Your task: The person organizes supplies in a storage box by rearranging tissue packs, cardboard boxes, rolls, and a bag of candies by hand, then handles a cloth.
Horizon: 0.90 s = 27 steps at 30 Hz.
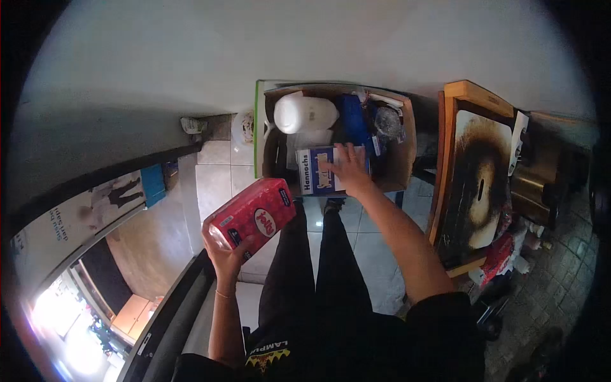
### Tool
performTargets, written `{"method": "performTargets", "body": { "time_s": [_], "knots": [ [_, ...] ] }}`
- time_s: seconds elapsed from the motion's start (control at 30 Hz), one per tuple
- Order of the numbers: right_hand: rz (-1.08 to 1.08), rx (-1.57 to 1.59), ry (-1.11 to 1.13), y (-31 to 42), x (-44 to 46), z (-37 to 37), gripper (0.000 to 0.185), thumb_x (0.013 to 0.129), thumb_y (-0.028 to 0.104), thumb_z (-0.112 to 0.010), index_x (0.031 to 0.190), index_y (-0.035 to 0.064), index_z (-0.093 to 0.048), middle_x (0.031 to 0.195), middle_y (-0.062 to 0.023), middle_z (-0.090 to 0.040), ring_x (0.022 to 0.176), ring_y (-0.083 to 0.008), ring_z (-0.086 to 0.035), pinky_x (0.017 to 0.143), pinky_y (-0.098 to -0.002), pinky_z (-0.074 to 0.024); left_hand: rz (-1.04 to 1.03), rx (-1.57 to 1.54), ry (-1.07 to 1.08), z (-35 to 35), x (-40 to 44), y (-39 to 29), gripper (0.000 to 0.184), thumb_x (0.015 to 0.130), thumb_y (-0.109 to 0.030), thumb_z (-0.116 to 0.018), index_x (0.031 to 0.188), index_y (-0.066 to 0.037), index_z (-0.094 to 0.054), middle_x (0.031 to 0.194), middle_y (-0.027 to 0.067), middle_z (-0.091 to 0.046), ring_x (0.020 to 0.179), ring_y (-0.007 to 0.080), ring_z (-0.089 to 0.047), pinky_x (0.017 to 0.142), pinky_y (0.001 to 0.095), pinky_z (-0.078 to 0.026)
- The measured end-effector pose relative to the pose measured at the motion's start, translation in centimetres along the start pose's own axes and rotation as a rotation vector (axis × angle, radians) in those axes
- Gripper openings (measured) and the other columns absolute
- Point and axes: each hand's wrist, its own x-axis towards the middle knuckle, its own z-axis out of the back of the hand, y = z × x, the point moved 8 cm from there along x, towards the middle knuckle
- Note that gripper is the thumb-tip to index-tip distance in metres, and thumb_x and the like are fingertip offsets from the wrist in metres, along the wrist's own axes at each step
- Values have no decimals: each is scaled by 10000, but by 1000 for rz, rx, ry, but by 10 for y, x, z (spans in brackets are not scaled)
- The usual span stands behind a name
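Note:
A red pack with a white-lettered label (261, 207) is in my left hand (226, 254), its fingers wrapped round the lower left end. My right hand (347, 170) lies with spread fingers on a blue and white Hannochs box (316, 170). That box sits at the near side of an open cardboard box (407, 143). Behind it in the cardboard box are a white plastic bottle (305, 114), a blue item (358, 121) and a clear crumpled plastic item (387, 122). The red pack is outside the cardboard box, at its near left corner.
A wooden-framed chair with a scorched white panel (480, 181) stands at the right. Beyond it are a red item (499, 258) and small bottles. A pale wall rises behind the cardboard box. At the left are a printed banner (89, 213) and a dark-edged frame. Tiles cover the floor (213, 181).

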Motion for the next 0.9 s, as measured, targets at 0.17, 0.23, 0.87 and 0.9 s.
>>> {"method": "performTargets", "body": {
  "time_s": [0.17, 0.23, 0.87, 0.9],
  "knots": [
    [112, -2, 561, 2, 4, 45, 932, 552, 338, -742, 1320, 373, -215, 1366, -176, -178, 1253, -402, -179, 965, -637, -116, -12, 25, 14, -2, -3, -13, 804, 568, -56, -739, 1225, -65, -277, 1096, 109, -462, 989, 220, -494, 833, 330, -456],
    [88, 105, 465, 7, 8, 40, 923, 565, 389, -724, 1328, 352, -206, 1359, -178, -190, 1252, -400, -182, 960, -642, -115, -8, -5, 5, -1, -6, -7, 811, 563, -58, -743, 1226, -65, -277, 1095, 108, -462, 989, 220, -494, 833, 330, -456],
    [-168, 607, -440, 10, 75, 69, 682, 688, 387, -636, 1286, 250, -337, 1261, -169, -303, 1169, -371, -295, 901, -612, -241, 151, -200, -26, -7, -21, -6, 872, 533, -101, -771, 1240, -67, -260, 1110, 115, -441, 1013, 221, -468, 861, 351, -430],
    [-136, 525, -370, 19, 90, 72, 650, 674, 318, -644, 1260, 246, -372, 1259, -164, -309, 1162, -370, -307, 894, -599, -261, 175, -212, -27, -10, -23, -3, 876, 531, -105, -773, 1240, -66, -259, 1111, 113, -441, 1018, 221, -466, 867, 355, -426]
  ]
}}
